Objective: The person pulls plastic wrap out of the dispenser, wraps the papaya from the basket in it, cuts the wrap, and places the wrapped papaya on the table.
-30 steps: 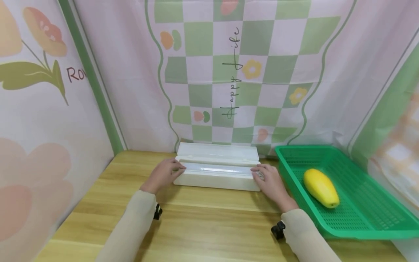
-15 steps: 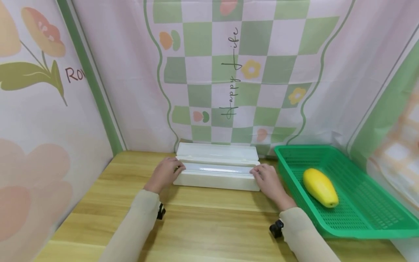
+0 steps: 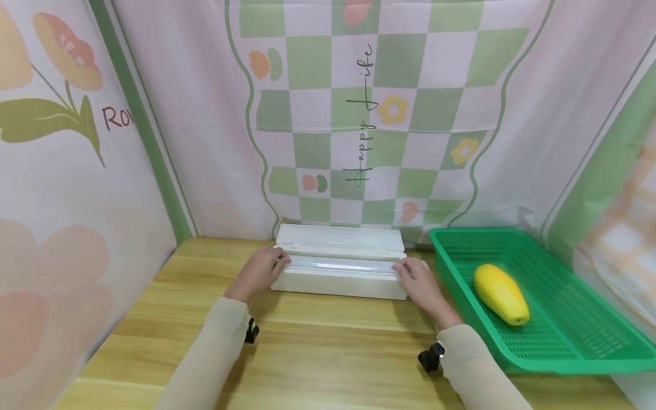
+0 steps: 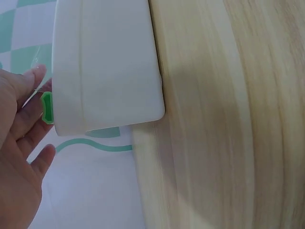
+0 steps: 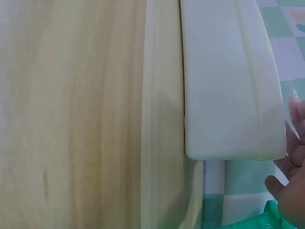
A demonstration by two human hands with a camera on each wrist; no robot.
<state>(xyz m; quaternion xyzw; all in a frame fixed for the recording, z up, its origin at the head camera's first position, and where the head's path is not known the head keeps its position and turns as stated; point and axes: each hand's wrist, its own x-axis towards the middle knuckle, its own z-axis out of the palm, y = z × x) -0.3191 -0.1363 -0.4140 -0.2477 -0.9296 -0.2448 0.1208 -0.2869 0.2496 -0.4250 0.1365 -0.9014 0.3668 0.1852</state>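
Note:
A long white cling film dispenser (image 3: 338, 284) stands at the back of the table, its lid (image 3: 340, 236) raised behind it. Shiny clear cling film (image 3: 338, 265) stretches across its top. My left hand (image 3: 259, 273) is at the left end, thumb and fingertips pinching the film's edge. Beside those fingers, a small green piece (image 4: 47, 109) juts from the dispenser in the left wrist view. At the opposite end my right hand (image 3: 421, 285) pinches the film's other corner. Some right fingers are cut off in the right wrist view, where the dispenser's smooth front (image 5: 228, 95) fills the middle.
To the right, a green plastic basket (image 3: 579, 365) holds a yellow papaya-like fruit (image 3: 502, 295). Its near-left wall is close to the right forearm. A patterned cloth (image 3: 359, 114) hangs directly behind the wooden table (image 3: 328, 353).
The left hand has shifted slightly and its fingers have drawn together at the film's edge. The right fingers have closed in likewise. Dispenser and basket stay put.

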